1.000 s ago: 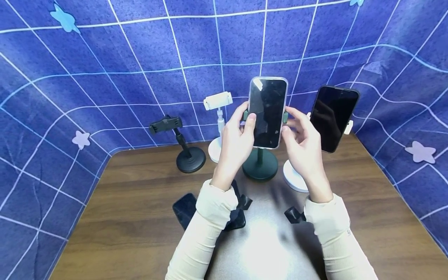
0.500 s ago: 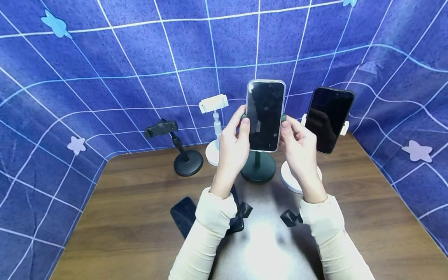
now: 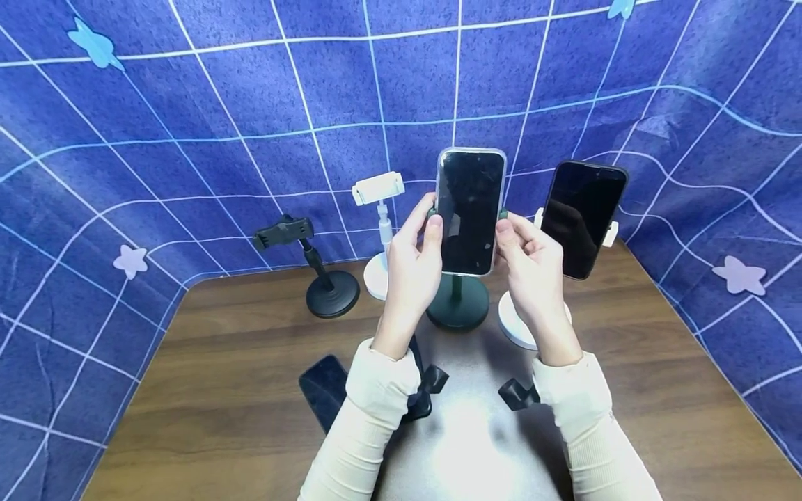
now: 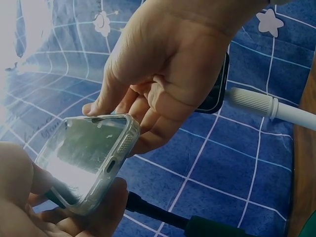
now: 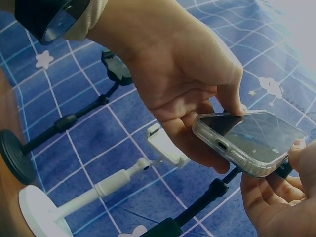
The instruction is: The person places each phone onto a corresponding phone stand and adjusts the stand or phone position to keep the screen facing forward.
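A phone in a clear case (image 3: 471, 209) stands upright, dark screen forward, in the clamp of a dark green phone stand (image 3: 459, 304). Green clamp ends show at both its side edges. My left hand (image 3: 413, 268) grips the phone's left edge at the clamp end, thumb in front and fingers behind. On the right edge my right hand (image 3: 532, 268) does the same. In the left wrist view the right hand (image 4: 165, 66) has its thumb along the phone's rim (image 4: 111, 163). The left hand (image 5: 185, 74) lies at the phone's other edge (image 5: 247, 143) in the right wrist view.
Right of it, a white stand (image 3: 516, 323) bears a black phone (image 3: 584, 217). To the left are a white stand (image 3: 379, 189) and a black stand (image 3: 332, 294) without phones. Dark phones (image 3: 324, 390) lie near the left sleeve on the wooden table (image 3: 232, 390).
Both thumbs have shifted outward to the phone's edges by the clamp ends. The phone stays upright in the green stand. The whole view has drifted slightly.
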A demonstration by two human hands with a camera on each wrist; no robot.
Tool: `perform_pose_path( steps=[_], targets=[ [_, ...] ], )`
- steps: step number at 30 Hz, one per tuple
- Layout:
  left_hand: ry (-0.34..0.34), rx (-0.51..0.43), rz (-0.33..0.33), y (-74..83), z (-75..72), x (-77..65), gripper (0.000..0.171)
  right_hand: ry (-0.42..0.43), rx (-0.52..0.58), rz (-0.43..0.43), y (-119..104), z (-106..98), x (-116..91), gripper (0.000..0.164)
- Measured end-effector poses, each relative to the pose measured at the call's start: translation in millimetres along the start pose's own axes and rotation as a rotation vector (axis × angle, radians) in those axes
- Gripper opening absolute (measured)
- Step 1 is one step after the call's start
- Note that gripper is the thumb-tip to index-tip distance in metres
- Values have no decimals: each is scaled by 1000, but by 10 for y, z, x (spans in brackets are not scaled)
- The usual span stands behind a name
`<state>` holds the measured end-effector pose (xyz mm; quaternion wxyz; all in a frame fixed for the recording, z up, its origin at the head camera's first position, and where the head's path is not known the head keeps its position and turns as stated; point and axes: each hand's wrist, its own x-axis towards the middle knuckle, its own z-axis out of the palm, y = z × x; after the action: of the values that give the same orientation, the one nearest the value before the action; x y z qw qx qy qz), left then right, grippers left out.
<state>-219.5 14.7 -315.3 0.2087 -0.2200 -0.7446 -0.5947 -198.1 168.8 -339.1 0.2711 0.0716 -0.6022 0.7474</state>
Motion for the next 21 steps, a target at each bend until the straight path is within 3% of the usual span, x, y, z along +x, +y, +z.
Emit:
perform_pose_path(
  steps=[21],
  targets=[
    [-18, -26, -1, -11, -26, -2, 43, -31, 25, 8, -10, -2, -4, 26]
  ],
)
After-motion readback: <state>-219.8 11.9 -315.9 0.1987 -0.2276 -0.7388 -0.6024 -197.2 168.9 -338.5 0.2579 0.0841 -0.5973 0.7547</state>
